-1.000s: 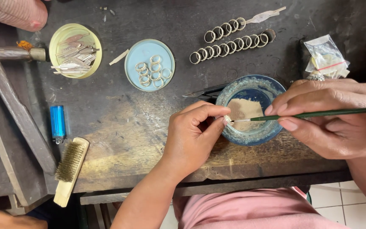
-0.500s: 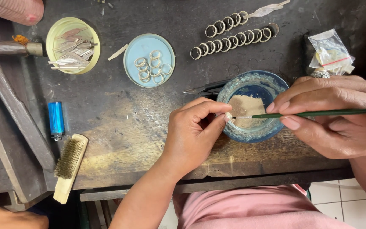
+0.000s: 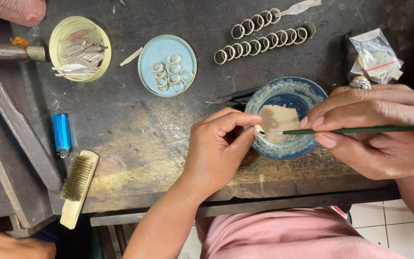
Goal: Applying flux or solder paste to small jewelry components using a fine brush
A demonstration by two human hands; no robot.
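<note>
From the head camera, a blue bowl (image 3: pixel 288 117) holding tan powder sits between the hands. Beyond the left hand (image 3: pixel 221 146) a light-blue lid (image 3: pixel 167 65) carries rings, and a yellow lid (image 3: pixel 79 48) metal strips. The left hand pinches a tiny piece (image 3: pixel 259 129) at the bowl's near rim. The right hand (image 3: pixel 379 129) grips a green brush (image 3: pixel 360 129), tip touching that piece.
</note>
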